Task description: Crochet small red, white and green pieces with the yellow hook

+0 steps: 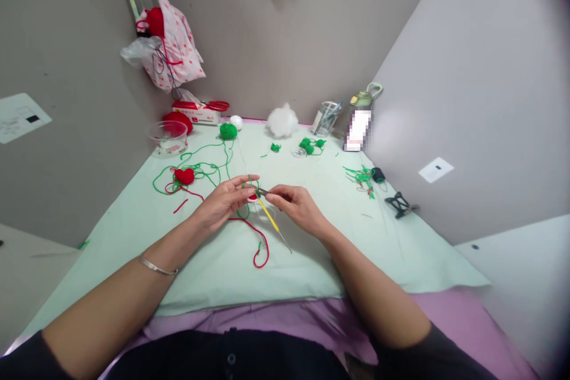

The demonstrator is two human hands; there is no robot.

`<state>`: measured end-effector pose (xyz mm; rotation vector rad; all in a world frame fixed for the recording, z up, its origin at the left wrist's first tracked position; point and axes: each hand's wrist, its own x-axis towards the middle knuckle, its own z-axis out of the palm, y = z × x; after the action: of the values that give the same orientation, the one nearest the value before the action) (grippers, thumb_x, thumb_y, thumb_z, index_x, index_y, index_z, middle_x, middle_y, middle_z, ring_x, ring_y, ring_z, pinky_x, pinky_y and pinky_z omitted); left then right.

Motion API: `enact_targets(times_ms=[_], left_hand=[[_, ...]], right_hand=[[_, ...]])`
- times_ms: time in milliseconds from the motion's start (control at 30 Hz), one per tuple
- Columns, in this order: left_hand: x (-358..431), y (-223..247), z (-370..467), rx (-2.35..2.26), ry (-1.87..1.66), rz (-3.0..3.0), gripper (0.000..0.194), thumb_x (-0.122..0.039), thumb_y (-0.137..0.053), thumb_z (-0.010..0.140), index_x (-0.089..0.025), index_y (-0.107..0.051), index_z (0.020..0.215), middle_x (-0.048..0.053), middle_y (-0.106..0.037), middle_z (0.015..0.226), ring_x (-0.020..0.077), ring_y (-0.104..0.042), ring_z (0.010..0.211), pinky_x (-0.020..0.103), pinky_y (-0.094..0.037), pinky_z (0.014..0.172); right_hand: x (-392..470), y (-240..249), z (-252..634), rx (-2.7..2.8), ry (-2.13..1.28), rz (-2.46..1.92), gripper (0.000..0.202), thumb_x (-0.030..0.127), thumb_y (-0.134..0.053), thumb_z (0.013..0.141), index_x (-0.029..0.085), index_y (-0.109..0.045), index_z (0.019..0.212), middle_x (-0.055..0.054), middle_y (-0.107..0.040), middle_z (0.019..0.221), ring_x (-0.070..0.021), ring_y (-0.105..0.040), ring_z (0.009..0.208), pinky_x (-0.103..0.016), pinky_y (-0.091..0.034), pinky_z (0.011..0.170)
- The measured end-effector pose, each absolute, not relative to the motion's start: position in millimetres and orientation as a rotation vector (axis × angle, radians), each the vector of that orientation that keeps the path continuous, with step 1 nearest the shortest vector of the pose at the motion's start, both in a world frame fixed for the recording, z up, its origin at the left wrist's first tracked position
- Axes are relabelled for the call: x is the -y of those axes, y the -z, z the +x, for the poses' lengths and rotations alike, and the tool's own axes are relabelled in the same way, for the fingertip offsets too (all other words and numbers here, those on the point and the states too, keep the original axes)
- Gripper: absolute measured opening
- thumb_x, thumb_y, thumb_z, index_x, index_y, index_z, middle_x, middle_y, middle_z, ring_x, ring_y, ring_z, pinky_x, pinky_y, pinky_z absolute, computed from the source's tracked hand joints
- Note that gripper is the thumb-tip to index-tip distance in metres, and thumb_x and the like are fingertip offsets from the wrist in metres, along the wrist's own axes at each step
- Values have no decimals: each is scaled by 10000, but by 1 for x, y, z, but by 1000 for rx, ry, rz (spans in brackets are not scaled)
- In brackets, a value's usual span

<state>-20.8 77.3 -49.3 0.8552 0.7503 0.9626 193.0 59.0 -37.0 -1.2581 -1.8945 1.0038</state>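
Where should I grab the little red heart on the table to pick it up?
Probably pinch the red heart across its rounded sides, coming from above. It lies flat on the green cloth, left of the left hand, with red and green yarn looped around it, so lift slowly.

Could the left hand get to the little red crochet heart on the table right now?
Probably yes. The red heart lies on the green cloth just beyond the left hand, with only loose green yarn between. But its fingers are busy pinching a small crochet piece.
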Motion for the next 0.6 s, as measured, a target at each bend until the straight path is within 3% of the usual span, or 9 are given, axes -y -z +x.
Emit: enact_targets(times_ms=[233,433,600], left_hand=[[-75,47,-19,-743,-967,856,420,-147,-888,754,-135,-751,1151,-37,-675,790,74,-617,698,181,-498,682],[-75,45,-18,-751,-959,859,360,-133,-875,763,-140,-766,1106,-29,-678,774,89,-628,691,200,-520,693],[-77,48,-20,-752,-965,844,351,-128,-859,788,-137,-769,1127,-3,-699,823,89,-646,731,185,-538,723]], right_hand=[[-61,41,195,1905,-919,-1294,364,511,-617,924,178,-741,843,36,-512,646,-121,-391,626,-286,-295,602],[-60,43,195,1878,-907,-1318,392,534,-620,920,181,-720,778,47,-453,600,-114,-362,586,-280,-281,561],[-71,49,202,1761,-755,-1415,412,548,-566,956,176,-723,873,16,-525,647,-147,-464,623,-285,-392,606]])
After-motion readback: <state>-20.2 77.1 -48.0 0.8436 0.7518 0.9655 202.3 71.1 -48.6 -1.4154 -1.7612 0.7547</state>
